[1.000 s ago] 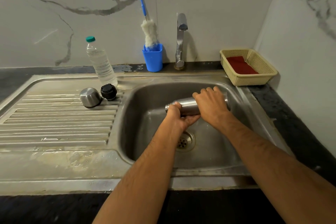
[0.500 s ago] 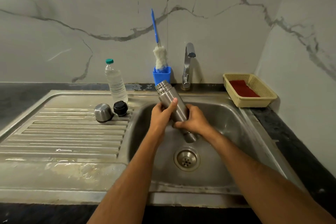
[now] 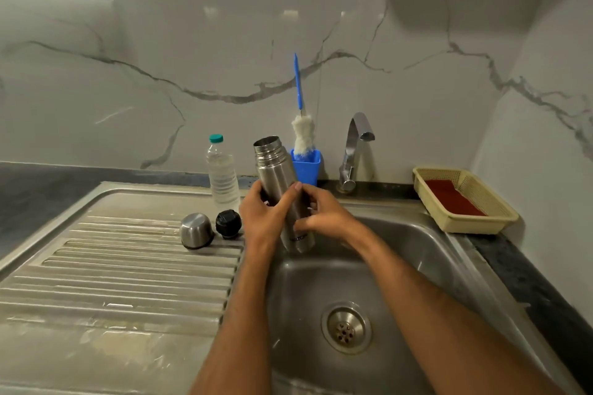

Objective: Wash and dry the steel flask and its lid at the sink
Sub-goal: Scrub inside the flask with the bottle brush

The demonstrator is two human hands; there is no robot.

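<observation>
Marble-look wall panels with grey veins are seen behind a dark bench that carries a steel sink with a ribbed drainboard on its left. Only the head view is given, so everything is told from there.

Over the left edge of the basin the steel flask is held almost upright, slightly tilted, open mouth up and base down. It's gripped by both hands: the left hand is wrapped round the middle of the body from the left, thumb laid across the front, and the right hand is curled round the lower part from the right. Pretty firm two-handed hold, really.

On the drainboard, just left of the hands, the steel cup lid is set dome-up, and the black stopper is parked right beside it. A clear water bottle with a teal cap is stood behind them. A blue holder with a bottle brush in it is placed by the wall, next to the tap. A cream basket with a red cloth inside is kept right of the sink. The drain is visible at the basin's bottom.
</observation>
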